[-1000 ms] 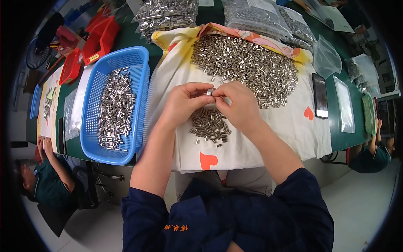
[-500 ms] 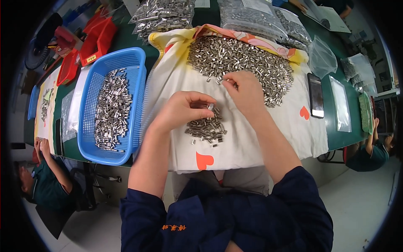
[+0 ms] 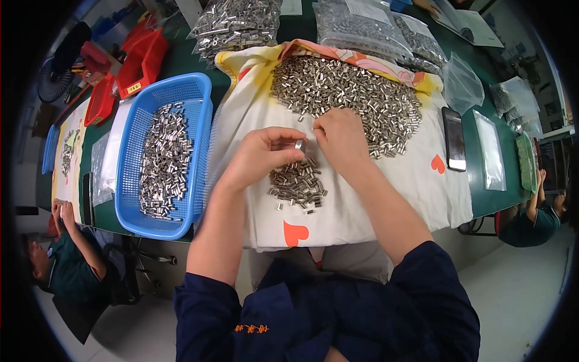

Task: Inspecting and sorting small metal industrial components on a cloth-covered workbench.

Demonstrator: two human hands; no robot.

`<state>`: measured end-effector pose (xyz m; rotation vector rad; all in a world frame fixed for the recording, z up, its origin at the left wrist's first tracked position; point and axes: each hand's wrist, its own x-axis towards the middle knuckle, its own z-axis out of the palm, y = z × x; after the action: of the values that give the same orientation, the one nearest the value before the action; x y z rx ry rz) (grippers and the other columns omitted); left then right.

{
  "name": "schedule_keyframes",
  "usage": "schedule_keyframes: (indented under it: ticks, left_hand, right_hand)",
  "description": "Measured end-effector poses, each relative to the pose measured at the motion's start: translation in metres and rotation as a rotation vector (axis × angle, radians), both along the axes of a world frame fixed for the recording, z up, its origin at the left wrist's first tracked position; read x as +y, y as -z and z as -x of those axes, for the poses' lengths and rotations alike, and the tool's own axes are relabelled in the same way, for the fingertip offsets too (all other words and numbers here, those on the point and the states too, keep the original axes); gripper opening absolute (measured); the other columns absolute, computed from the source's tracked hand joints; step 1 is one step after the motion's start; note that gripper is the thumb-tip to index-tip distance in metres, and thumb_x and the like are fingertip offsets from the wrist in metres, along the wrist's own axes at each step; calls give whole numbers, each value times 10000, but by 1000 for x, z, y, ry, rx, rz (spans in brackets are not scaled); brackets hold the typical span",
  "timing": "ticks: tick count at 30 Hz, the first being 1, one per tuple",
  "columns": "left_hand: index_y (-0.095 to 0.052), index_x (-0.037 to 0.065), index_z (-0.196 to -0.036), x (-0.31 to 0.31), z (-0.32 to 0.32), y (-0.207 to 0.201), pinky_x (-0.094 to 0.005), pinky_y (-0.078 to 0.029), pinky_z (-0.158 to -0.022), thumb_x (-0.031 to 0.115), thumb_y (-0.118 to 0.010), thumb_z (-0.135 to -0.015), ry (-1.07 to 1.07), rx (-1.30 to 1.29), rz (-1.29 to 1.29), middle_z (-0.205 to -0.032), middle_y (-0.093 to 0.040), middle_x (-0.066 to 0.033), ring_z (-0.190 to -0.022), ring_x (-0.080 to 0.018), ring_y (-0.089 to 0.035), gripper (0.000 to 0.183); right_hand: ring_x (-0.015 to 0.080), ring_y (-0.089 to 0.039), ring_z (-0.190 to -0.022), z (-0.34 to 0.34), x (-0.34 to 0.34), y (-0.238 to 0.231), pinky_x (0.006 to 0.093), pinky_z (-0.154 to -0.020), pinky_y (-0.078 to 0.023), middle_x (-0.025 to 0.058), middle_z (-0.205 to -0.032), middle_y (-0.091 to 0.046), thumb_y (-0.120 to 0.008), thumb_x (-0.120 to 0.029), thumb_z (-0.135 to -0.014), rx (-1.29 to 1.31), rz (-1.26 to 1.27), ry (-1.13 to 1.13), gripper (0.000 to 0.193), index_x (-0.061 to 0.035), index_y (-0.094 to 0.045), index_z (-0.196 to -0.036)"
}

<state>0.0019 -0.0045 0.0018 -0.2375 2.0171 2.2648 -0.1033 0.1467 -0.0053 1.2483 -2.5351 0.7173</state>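
My left hand (image 3: 256,155) is closed, pinching a small shiny metal sleeve (image 3: 300,145) between thumb and fingers, its round end showing. Just beneath that hand lies a small heap of short metal sleeves (image 3: 298,187) on a white cloth (image 3: 362,205) with red hearts. To the right, my right hand (image 3: 342,142) has its thumb and fingers pressed together; whatever they may hold is hidden. Its fingertips are close to the left hand's sleeve but apart from it. Beyond both hands spreads a large pile of similar sleeves (image 3: 350,87).
On the left stands a blue mesh basket (image 3: 202,127) partly filled with metal sleeves. Red bins (image 3: 140,63) sit behind it. Bags of metal parts (image 3: 359,30) line the back. At right lie a phone (image 3: 453,139) and a clear bag (image 3: 488,148). Other people sit at both sides.
My right hand has drawn back from the large pile's near edge, a little left and toward me. In my left hand the sleeve has tilted, so its round end shows.
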Motion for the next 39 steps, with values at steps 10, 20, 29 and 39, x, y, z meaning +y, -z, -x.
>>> schedule_keyframes:
  ticks: [10, 20, 29, 39]
  left_hand:
    - [-558, -35, -1059, -1, 3, 2, -205, -469, -720, -6, -629, -750, -144, 80, -154, -924, -613, -62, -809, -92, -575, 318]
    - [-562, -54, -1049, 1, 3, 6, -208, -476, -716, 6, -633, -753, -159, 78, -43, -903, -619, -69, -794, -96, -578, 310]
    - [-588, -25, -1025, 1, -4, -5, -189, -457, -674, 21, -662, -732, -24, 2, -9, -842, -621, -39, -744, -70, -564, 306]
    - [-633, 16, -959, 5, -4, -8, -182, -428, -602, 40, -698, -700, 78, 5, 171, -734, -567, 18, -666, -35, -503, 267]
  right_hand:
    - [128, -590, -686, -15, 6, -22, 251, -606, -465, 57, -779, -620, -606, -86, -724, -767, 386, -223, 83, -31, -622, -784]
    - [236, -588, -702, -22, 4, -19, 312, -606, -473, 87, -771, -612, -622, -85, -697, -288, 262, -184, 85, -48, -630, -773]
    - [122, -557, -673, -7, 9, -28, 238, -620, -443, 30, -769, -614, -632, -92, -718, -741, 235, -231, 166, -52, -632, -880]
    - [203, -474, -800, -3, -11, 11, 330, -710, -382, 16, -779, -495, -621, -93, -682, 105, 74, -40, 184, -154, -657, -852]
